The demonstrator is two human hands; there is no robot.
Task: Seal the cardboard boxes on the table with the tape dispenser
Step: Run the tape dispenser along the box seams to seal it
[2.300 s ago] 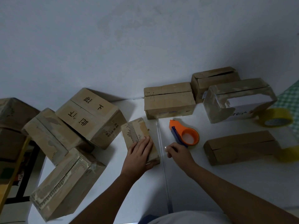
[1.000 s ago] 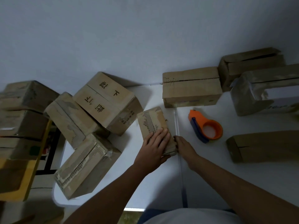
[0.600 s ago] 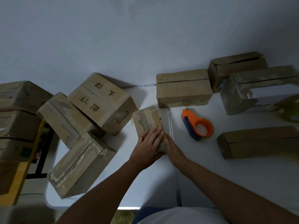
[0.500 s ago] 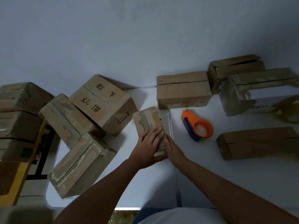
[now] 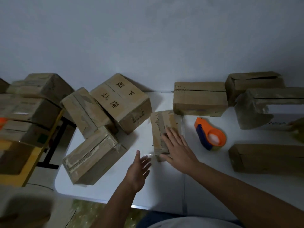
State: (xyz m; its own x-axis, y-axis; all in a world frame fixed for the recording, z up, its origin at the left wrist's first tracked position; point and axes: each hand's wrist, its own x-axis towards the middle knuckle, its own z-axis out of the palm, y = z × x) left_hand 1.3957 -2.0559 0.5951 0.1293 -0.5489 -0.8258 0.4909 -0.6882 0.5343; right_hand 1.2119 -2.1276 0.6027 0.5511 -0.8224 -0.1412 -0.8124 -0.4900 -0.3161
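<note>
A small flat cardboard box (image 5: pixel 162 125) lies in the middle of the white table (image 5: pixel 161 183), with tape along its top. My right hand (image 5: pixel 176 146) lies flat on the box's near end, fingers straight. My left hand (image 5: pixel 139 170) hovers open just left of the box's near corner, off the box. The orange tape dispenser (image 5: pixel 209 134) with a blue handle rests on the table to the right of the box, touched by neither hand.
Several cardboard boxes crowd the left side, the nearest (image 5: pixel 93 155) at the table's left edge. More boxes line the back (image 5: pixel 199 99) and right (image 5: pixel 268 158). Stacked boxes (image 5: pixel 28 109) and a yellow frame stand off the table on the left.
My left hand has come off the small box and moved down-left. My right hand has moved from the box's right side onto its top.
</note>
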